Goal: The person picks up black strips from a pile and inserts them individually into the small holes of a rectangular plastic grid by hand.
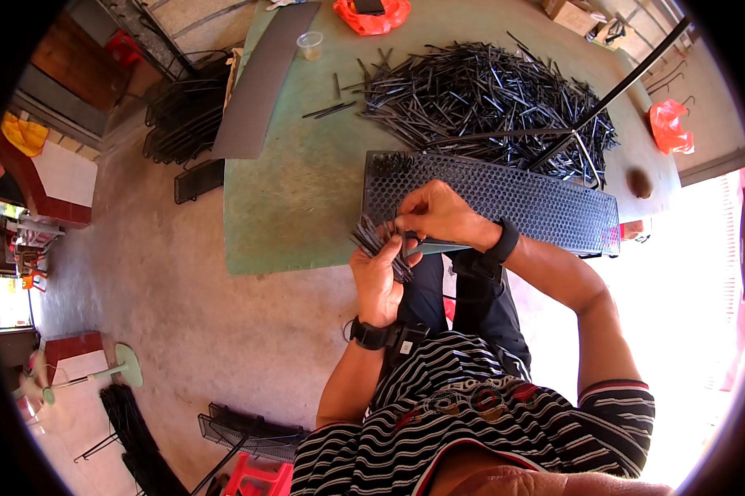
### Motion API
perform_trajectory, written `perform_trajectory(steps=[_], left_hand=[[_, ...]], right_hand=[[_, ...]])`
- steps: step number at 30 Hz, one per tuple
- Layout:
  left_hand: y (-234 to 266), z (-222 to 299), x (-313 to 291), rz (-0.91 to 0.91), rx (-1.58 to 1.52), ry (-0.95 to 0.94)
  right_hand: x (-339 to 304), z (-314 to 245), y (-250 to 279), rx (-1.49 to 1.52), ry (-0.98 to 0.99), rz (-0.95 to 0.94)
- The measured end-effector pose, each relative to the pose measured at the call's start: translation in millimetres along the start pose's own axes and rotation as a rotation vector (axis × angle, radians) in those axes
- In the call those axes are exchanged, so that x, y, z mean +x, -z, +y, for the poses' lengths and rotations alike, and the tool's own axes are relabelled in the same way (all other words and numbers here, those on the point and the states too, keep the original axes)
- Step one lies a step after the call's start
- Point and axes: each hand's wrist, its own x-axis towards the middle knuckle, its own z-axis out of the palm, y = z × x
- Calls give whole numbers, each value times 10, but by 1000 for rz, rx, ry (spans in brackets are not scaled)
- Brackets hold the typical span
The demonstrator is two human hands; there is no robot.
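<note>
My left hand (378, 281) is closed around a bundle of thin black strips (372, 238), just off the near edge of the green table (290, 215). Close against it, my right hand (439, 217) pinches with thumb and forefinger at the bundle's upper end; whether a single strip is between those fingertips is too small to tell. Under and beyond my right hand lies a long black perforated mesh panel (521, 198) with a raised rim. Behind the panel is a large heap of similar black strips (480, 99).
A black metal rod frame (573, 132) rises over the panel and heap. On the table are a flat grey board (265, 91), a clear plastic cup (310, 45) and a red plastic bag (372, 16). Black racks (257, 431) and a red stool (258, 477) stand on the floor.
</note>
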Motion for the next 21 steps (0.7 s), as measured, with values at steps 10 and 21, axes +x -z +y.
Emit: perform_trajectory(steps=[10,21], left_hand=[[152,19,18,-12,-79,-20],[183,72,82,-35,-72,-52]], right_hand=[[-59,-199,17,-24,496,473],[-250,48,-173,-440,1062,76]])
